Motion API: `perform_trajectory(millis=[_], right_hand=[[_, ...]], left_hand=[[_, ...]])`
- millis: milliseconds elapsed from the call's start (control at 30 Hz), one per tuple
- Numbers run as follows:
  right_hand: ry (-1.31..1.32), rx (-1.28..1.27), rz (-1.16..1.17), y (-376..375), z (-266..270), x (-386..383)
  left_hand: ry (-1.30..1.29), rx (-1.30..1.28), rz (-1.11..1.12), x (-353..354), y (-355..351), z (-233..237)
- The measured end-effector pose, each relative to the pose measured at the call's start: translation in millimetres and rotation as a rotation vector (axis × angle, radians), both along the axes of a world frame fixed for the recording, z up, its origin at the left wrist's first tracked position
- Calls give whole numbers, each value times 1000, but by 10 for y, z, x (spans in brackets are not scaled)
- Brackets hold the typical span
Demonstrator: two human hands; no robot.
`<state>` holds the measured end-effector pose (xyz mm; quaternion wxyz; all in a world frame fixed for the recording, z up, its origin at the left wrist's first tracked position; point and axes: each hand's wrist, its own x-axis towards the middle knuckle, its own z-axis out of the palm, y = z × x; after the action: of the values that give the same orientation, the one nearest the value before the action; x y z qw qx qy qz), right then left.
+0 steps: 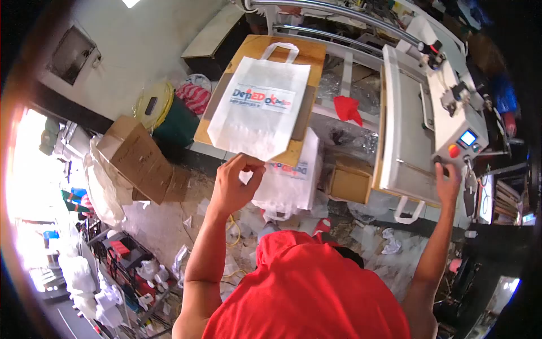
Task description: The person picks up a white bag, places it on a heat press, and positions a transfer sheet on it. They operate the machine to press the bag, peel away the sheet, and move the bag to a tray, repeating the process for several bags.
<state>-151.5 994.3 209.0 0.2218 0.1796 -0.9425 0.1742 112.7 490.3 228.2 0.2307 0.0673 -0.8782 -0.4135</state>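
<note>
My left hand (237,179) pinches the near bottom edge of a white tote bag (248,127) between thumb and fingers. Blue and red lettering is printed on the bag, which lies flat on a wooden board with its handle pointing away from me. To the right, my right hand (448,183) reaches to the front of a white heat press (451,127), its fingertips at a black button (437,160) and grasping nothing. From under the press's closed plate, a white bag handle (409,210) sticks out toward me. More printed white bags (291,189) hang or stack below the board.
A red cloth (348,109) lies on the frame between board and press. An opened cardboard box (350,179) sits below it. At left stand a green bin (179,121) and a large carton (135,158). Scraps litter the floor.
</note>
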Motion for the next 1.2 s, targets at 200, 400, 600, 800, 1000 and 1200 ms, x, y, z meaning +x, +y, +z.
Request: perform_trajectory(millis=[200, 400, 600, 800, 1000, 1200], right_hand=[[117, -17, -261, 50, -287, -14], [92, -97, -335, 120, -450, -82], [2, -145, -407, 92, -431, -63], [61, -142, -312, 163, -499, -53], [41, -207, -305, 145, -482, -44], [49, -91, -293, 353, -534, -77]], left_hand=[[-144, 25, -28, -843, -1119, -891], [-203, -199, -188, -1783, -1172, -1346], [-275, -414, -285, -2313, -1099, -1428], [-315, -225, -217, -2499, -1375, -1589], [-344, 37, 189, -2391, -2628, -1601], [-432, -46, 657, -1502, -4105, -2029]])
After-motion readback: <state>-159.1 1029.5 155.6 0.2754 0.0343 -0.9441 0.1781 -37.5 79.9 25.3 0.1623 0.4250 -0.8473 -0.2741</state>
